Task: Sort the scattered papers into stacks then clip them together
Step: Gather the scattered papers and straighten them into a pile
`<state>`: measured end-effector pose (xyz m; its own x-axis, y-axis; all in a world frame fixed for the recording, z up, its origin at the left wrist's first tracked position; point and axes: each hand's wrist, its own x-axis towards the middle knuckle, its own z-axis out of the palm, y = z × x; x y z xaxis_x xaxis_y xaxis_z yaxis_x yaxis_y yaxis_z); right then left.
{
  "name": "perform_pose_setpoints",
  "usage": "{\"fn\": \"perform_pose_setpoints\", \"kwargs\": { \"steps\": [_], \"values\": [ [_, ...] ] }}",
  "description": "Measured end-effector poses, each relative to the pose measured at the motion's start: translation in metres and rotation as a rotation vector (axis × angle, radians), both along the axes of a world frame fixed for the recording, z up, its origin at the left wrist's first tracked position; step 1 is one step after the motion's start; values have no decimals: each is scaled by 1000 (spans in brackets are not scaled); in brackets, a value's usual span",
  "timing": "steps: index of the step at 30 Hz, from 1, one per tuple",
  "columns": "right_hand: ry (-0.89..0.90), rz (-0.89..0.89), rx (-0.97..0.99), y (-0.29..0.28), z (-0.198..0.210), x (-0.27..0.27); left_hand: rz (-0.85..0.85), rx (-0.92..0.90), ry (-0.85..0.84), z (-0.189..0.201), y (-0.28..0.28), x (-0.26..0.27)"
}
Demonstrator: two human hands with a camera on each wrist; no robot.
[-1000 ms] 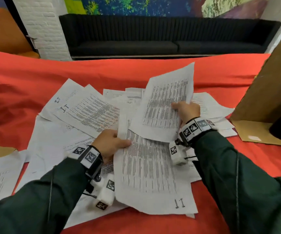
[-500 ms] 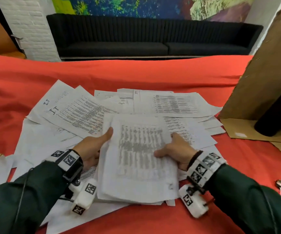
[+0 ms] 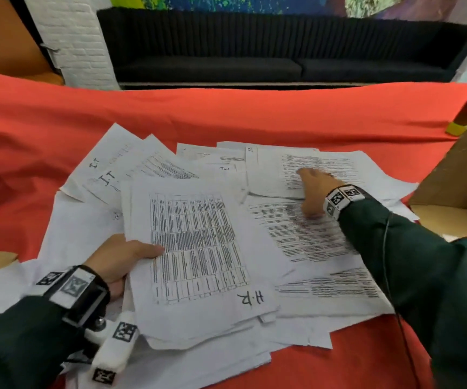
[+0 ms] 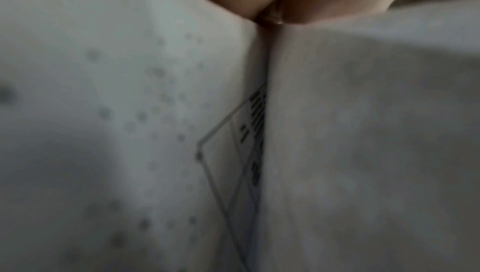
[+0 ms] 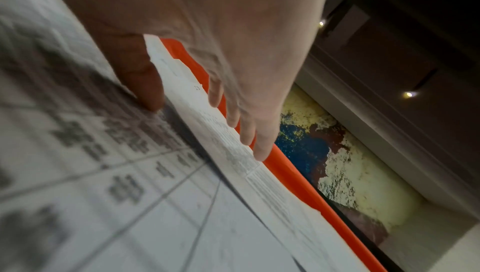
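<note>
left hand (image 3: 116, 259): we've got it gripping the h.r stack (image 3: 198, 256) at its left edge, thumb on top of the printed table, fingers underneath; left wrist view only shows blurred paper against the palm
right hand (image 3: 312, 192): fingers straight and spread, lying flat on the far sheet (image 3: 319, 169), holding nothing; the right wrist view shows the thumb tip pressed on print
papers: loose sheets fanned over the red cloth (image 3: 226, 113), overlapping; i.t sheets (image 3: 106, 178) far left, h.r stack near centre, more printed pages (image 3: 305, 237) to its right
handling: we judge these light, floppy, slick on each other; a single sheet will droop if held by one corner
where to grab: pinch a free edge or corner; we'd slide a sheet off the pile with a flat palm first, then lift
risk: dragging one page likely shifts its neighbours
clip: not seen in these views
</note>
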<state>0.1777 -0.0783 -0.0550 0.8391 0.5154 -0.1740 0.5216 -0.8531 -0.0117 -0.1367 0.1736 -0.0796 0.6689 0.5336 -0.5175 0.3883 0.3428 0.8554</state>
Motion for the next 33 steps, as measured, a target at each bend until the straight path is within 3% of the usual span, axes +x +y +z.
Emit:
{"fn": "perform_pose_setpoints", "kwargs": {
  "steps": [7,11,13,17,24,28,29,33],
  "values": [
    [-121,115,-219,25,0,24,-37,41,-90,-13,6,-1],
    [-317,96,-113,27,27,9,107,207,-131,-23,8,-1],
    [-324,97,-13,32,39,-15,142,275,-167,-25,6,-1],
    [-109,158,224,52,50,-90,78,387,-185,-18,-6,-3],
    [402,278,432,78,43,-200,-144,20,-269,16,-60,1],
    [857,260,582,59,47,-211,18,195,-212,-2,-63,3],
    [827,242,624,50,50,-200,71,186,-200,-7,-60,3],
    [217,117,593,13,60,-118,124,115,-166,-14,-52,1]
  ]
}}
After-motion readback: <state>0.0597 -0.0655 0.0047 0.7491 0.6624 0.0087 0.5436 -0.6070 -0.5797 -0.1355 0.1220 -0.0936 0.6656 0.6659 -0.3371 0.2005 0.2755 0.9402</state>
